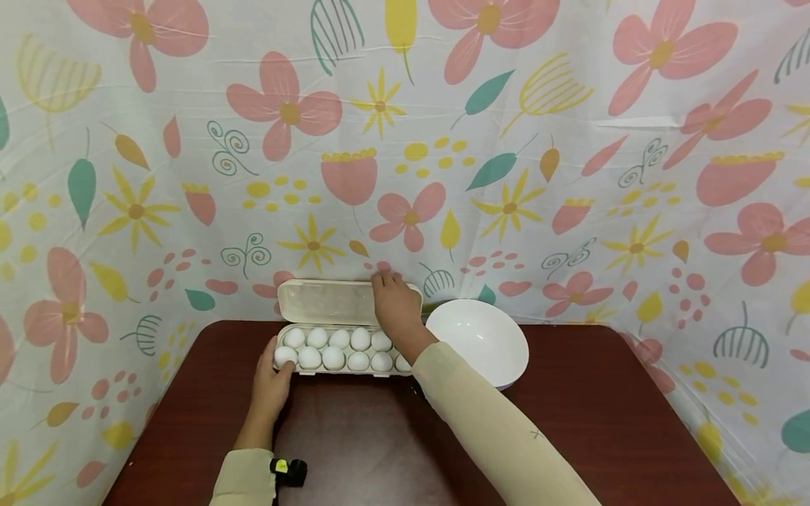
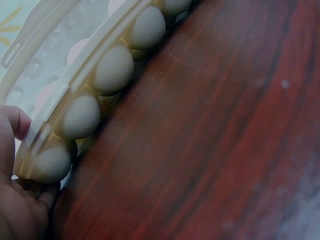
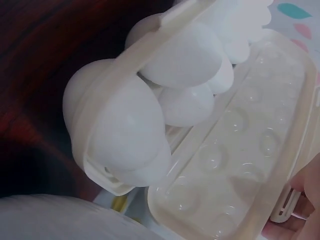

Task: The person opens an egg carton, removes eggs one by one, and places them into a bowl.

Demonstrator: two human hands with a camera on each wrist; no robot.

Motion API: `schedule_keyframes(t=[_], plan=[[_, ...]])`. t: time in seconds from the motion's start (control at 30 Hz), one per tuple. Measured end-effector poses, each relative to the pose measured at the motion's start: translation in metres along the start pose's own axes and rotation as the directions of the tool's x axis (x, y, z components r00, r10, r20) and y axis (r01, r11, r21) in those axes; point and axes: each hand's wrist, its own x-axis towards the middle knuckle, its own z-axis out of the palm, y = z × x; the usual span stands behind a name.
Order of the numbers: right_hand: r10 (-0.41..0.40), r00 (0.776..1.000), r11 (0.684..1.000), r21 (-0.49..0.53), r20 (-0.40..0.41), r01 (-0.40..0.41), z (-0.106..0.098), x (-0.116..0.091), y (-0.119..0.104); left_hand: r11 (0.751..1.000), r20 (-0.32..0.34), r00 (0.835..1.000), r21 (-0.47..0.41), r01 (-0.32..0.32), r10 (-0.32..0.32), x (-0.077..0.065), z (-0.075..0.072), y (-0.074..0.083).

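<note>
A cream plastic egg carton (image 1: 342,371) lies with its lid (image 1: 329,301) raised at the back of the table. Two rows of white eggs (image 1: 333,358) sit in its cups. My left hand (image 1: 272,379) grips the carton's left end; in the left wrist view its thumb is on the rim and the fingers curl underneath. Reaching over the carton's right side, my right hand (image 1: 399,309) holds the lid's far edge. Close by in the right wrist view, its fingers (image 3: 305,185) pinch the lid near a slotted tab (image 3: 286,205). The right forearm hides some eggs at that end.
A white bowl (image 1: 477,337) stands right of the carton, partly behind the right forearm. The dark red-brown table (image 1: 588,407) extends in front and to both sides. A flower-printed curtain (image 1: 405,140) hangs right behind the carton and bowl.
</note>
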Motion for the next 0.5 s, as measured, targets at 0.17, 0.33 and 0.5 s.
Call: schedule_keyframes(t=[0.17,0.33,0.5], plan=[[0.018,0.998,1.0,0.013,0.063,-0.019,-0.0011,0.0007,0.0006,1.0,0.003,1.0,0.002,0.007,-0.007,-0.0017,0.0005,0.0],[0.011,0.997,0.999,0.043,0.074,-0.015,0.0012,0.0023,0.0026,1.0,0.0,1.0,0.003,-0.007,0.007,-0.0027,0.0007,0.001],[-0.015,0.998,0.999,0.034,0.064,0.013,0.0046,0.0035,0.005,1.0,0.005,1.0,0.008,-0.007,0.007,-0.0025,0.0002,0.0001]])
